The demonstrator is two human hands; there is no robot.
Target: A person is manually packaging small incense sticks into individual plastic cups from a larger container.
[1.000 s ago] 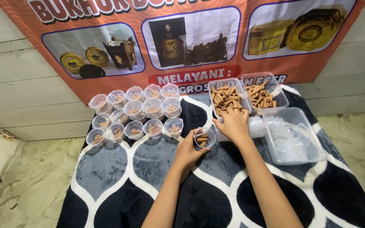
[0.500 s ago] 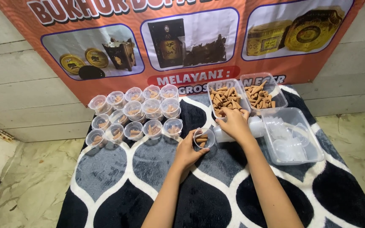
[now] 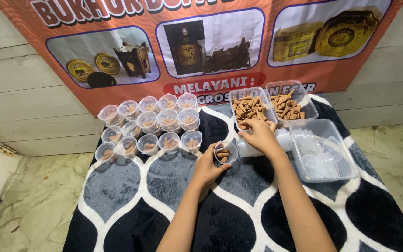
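Head view: the left hand [image 3: 207, 169] has its grip clamped around a small clear cup [image 3: 225, 153] with a few brown cones in it, upright on the patterned rug [image 3: 131, 196]. The right hand [image 3: 259, 136], fingers together as if pinching, though what they hold is hidden, hovers just beyond that grip at the near rim of the cone tray [image 3: 252, 108]. Keeping the cup level and close under the tray rim seems wise. Filled cups [image 3: 150, 126] crowd left of the grip; the rug nearer the body lies open.

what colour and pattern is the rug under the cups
The rug is black and grey with white curved lattice outlines forming teardrop shapes, seen clearly in the head view.
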